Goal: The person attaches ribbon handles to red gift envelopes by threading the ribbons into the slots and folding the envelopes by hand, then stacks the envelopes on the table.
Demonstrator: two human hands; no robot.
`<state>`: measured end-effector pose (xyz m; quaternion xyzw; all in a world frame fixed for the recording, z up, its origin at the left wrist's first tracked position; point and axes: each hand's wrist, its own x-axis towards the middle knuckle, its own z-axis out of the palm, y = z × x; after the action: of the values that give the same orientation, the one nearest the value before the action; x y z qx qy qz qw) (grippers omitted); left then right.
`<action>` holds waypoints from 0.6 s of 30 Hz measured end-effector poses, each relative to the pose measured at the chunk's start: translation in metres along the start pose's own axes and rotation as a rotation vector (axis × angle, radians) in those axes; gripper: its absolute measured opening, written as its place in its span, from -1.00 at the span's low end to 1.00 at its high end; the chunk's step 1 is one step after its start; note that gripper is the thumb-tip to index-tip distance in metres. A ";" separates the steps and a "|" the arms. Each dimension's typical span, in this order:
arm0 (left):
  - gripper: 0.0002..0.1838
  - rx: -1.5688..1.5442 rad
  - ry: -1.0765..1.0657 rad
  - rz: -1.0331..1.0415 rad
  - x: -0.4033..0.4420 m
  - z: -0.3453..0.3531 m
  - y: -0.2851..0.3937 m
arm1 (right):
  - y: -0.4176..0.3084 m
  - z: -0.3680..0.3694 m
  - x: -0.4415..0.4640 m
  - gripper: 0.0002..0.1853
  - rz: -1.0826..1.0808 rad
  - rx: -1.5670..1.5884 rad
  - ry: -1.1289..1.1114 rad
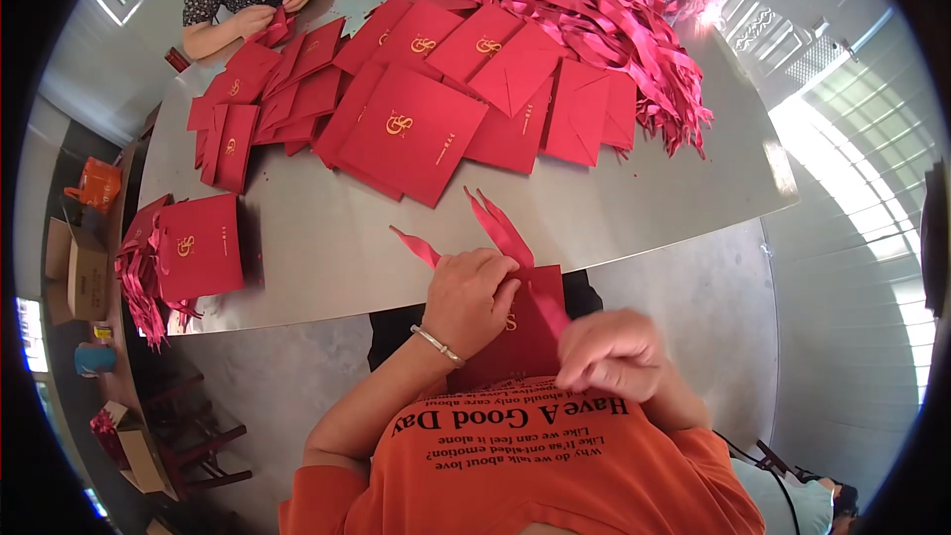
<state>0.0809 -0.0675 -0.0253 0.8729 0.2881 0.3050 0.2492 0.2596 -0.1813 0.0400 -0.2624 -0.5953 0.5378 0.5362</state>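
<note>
A red paper bag point(530, 337) with gold lettering lies close against my orange shirt, below the table's near edge. My left hand point(475, 292), with a bangle at the wrist, is closed on the bag's top edge, where pink ribbon point(500, 228) sticks up past the fingers. My right hand point(612, 357) is curled at the bag's right side, slightly blurred. A stretch of ribbon runs down across the bag to its fingers, and what lies inside them is partly hidden.
Red bags point(416, 129) lie piled across the metal table point(684, 203), with a heap of pink ribbons point(594, 20) behind them. Finished-looking bags with ribbons point(203, 248) sit at the left corner. Across the table, a co-worker's hands point(260, 20) hold a red item.
</note>
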 end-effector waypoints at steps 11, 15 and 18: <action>-0.86 0.064 0.072 -0.011 0.003 0.006 0.000 | 0.008 0.019 0.023 -0.79 0.006 0.000 -0.316; -0.86 0.069 0.073 -0.038 0.001 0.008 0.002 | 0.011 0.020 0.024 -0.79 0.032 0.034 -0.363; -0.86 0.070 0.069 -0.051 0.001 0.008 0.002 | 0.011 0.022 0.024 -0.79 0.045 0.035 -0.374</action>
<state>0.0874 -0.0703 -0.0293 0.8625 0.3290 0.3183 0.2159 0.2299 -0.1651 0.0417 -0.1617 -0.6691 0.5994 0.4086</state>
